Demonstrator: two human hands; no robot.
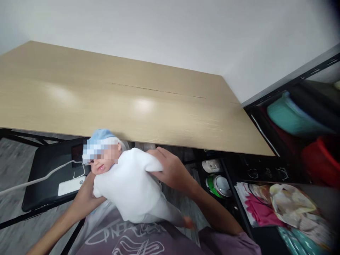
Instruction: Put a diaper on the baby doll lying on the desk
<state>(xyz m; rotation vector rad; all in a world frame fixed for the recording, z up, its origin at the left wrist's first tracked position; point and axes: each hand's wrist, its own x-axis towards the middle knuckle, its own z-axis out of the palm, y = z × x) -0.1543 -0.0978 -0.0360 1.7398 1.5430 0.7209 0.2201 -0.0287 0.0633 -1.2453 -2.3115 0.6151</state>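
Note:
A baby doll (pixel 132 187) in a white top, pale trousers and a blue-and-white cap (pixel 102 140) lies tilted across my lap, its head to the left and one bare foot (pixel 188 222) at the lower right. My left hand (pixel 86 194) grips the doll at its shoulder and arm on the left side; its fingertips are partly hidden behind the doll. On the other side, my right hand (pixel 170 168) has its fingers closed on the doll's white sleeve (pixel 153 163). The doll's own hands do not show.
A light wooden table (pixel 119 106) stands just ahead against a white wall. On the left, a black stool (pixel 42 177) carries a white power bank (pixel 70 186) with a cable. To the right are shelves with a teal basin (pixel 292 115), a red container (pixel 322 159) and pink cloth (pixel 262 210).

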